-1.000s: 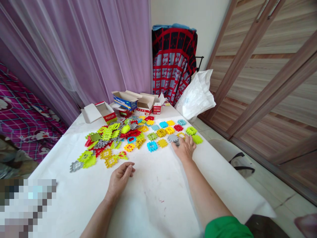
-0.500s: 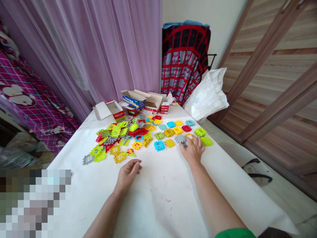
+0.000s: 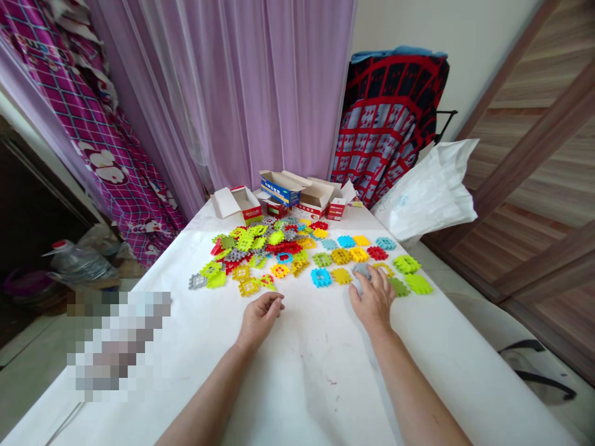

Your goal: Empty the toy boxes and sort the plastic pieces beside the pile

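My right hand (image 3: 374,298) lies over a grey plastic building tile (image 3: 361,271), its fingers spread and partly covering it. An olive-green tile (image 3: 398,287) shows just right of that hand, beside a lime-green tile (image 3: 419,284). Rows of notched tiles, among them a blue tile (image 3: 320,277) and a mustard tile (image 3: 341,276), lie flat to the left and beyond. My left hand (image 3: 261,317) rests on the white table with its fingers curled in, and nothing shows in it. In front of it is a heap of mixed tiles (image 3: 251,241).
Opened cardboard boxes, one a blue box (image 3: 280,189), stand at the table's far end. A white plastic bag (image 3: 427,192) hangs at the far right corner. A pixelated patch (image 3: 121,347) covers something at the left edge. Purple curtains (image 3: 279,93) hang behind.
The view has turned left, so everything sits further right. My right hand has shifted left off the olive-green tile onto the grey one, fingers spreading. My left hand stays curled.
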Motion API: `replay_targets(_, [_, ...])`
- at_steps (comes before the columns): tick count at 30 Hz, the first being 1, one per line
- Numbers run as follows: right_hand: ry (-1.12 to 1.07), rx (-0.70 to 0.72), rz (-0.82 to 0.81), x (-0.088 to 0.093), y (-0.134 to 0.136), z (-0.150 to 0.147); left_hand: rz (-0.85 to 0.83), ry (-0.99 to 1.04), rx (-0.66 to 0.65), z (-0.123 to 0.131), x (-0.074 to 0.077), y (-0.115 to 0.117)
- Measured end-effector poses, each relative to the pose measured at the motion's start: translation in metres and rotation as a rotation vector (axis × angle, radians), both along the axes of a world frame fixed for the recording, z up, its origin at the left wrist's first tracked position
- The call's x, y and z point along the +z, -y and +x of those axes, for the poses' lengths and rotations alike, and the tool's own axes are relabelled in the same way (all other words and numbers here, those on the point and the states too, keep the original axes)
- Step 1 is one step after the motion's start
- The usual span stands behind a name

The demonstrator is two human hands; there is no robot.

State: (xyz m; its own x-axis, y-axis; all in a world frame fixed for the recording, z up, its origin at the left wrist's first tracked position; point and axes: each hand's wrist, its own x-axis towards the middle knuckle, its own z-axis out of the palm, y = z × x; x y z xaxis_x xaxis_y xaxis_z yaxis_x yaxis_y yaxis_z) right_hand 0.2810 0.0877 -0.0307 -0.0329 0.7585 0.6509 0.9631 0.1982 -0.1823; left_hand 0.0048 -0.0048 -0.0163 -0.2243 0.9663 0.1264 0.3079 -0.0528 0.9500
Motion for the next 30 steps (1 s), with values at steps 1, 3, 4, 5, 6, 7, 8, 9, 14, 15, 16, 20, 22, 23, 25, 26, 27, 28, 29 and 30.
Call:
replay_targets(1, [-0.004, 0.007, 0.004, -0.001, 0.0, 0.0, 0.046, -0.084, 0.05, -0.007, 0.001, 0.0])
replay_targets(3, [-0.019, 0.015, 0.01, -0.003, -0.001, 0.002, 0.132, -0.308, 0.169, -0.024, 0.005, 0.001])
replay_targets(4, [-0.029, 0.018, 0.013, -0.004, -0.001, 0.003, 0.16, -0.422, 0.212, -0.034, 0.008, 0.002])
replay_targets(5, [-0.04, 0.022, 0.019, -0.005, -0.002, 0.004, 0.167, -0.548, 0.237, -0.044, 0.01, 0.003])
replay_targets(6, [-0.051, 0.029, 0.028, -0.005, -0.003, 0.005, 0.155, -0.665, 0.259, -0.054, 0.013, 0.004])
replay_targets(7, [-0.061, 0.038, 0.04, -0.006, -0.003, 0.005, 0.121, -0.763, 0.273, -0.061, 0.015, 0.004])
replay_targets(8, [-0.07, 0.048, 0.053, -0.007, -0.004, 0.006, 0.08, -0.84, 0.28, -0.067, 0.016, 0.005])
replay_targets(9, [-0.076, 0.057, 0.064, -0.007, -0.004, 0.006, 0.037, -0.898, 0.283, -0.07, 0.017, 0.006])
replay_targets(14, [-0.083, 0.078, 0.09, -0.009, -0.005, 0.007, -0.093, -0.985, 0.23, -0.068, 0.018, 0.007])
replay_targets(15, [-0.085, 0.078, 0.092, -0.009, -0.005, 0.007, -0.104, -0.983, 0.22, -0.066, 0.018, 0.008])
replay_targets(16, [-0.088, 0.077, 0.093, -0.01, -0.006, 0.008, -0.109, -0.98, 0.215, -0.065, 0.018, 0.008])
replay_targets(20, [-0.089, 0.078, 0.096, -0.011, -0.007, 0.008, -0.103, -0.978, 0.209, -0.067, 0.016, 0.007])
replay_targets(22, [-0.092, 0.078, 0.095, -0.011, -0.007, 0.007, -0.101, -0.984, 0.199, -0.069, 0.015, 0.007])
replay_targets(23, [-0.096, 0.077, 0.095, -0.011, -0.008, 0.007, -0.099, -0.987, 0.192, -0.07, 0.014, 0.006])
replay_targets(25, [-0.105, 0.076, 0.093, -0.011, -0.008, 0.007, -0.093, -0.995, 0.177, -0.07, 0.014, 0.006])
replay_targets(26, [-0.109, 0.077, 0.093, -0.011, -0.008, 0.007, -0.089, -1.002, 0.171, -0.07, 0.015, 0.006])
replay_targets(27, [-0.112, 0.079, 0.094, -0.011, -0.008, 0.007, -0.085, -1.008, 0.167, -0.07, 0.016, 0.005])
replay_targets(28, [-0.115, 0.08, 0.096, -0.011, -0.008, 0.007, -0.084, -1.011, 0.165, -0.07, 0.017, 0.005])
replay_targets(29, [-0.116, 0.082, 0.097, -0.011, -0.008, 0.007, -0.084, -1.01, 0.165, -0.07, 0.019, 0.005])
replay_targets(30, [-0.118, 0.085, 0.099, -0.011, -0.008, 0.007, -0.084, -1.004, 0.17, -0.07, 0.02, 0.005])
